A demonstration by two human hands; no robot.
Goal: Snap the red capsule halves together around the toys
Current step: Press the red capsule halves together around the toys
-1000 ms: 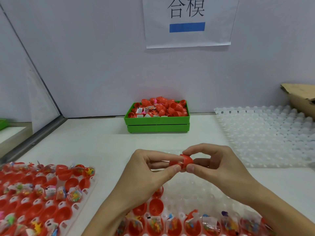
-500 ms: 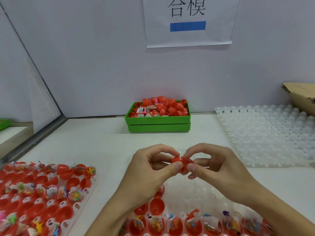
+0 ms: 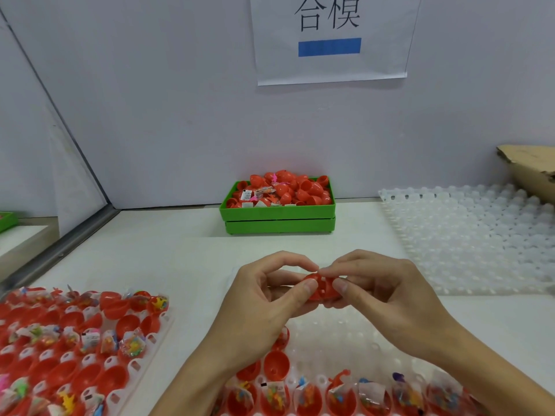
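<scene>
One red capsule (image 3: pixel 319 287) sits above the desk (image 3: pixel 186 259), pinched between my left hand (image 3: pixel 264 298) and right hand (image 3: pixel 381 292), thumbs and curled fingers on either half. Uneven pressure could leave the seam open or trap the toy's wrapper. Two filled trays (image 3: pixel 69 349) flank one green bin (image 3: pixel 277 210).

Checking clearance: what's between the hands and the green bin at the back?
Head view: bare white tabletop between the hands' red capsule and the green bin.
</scene>
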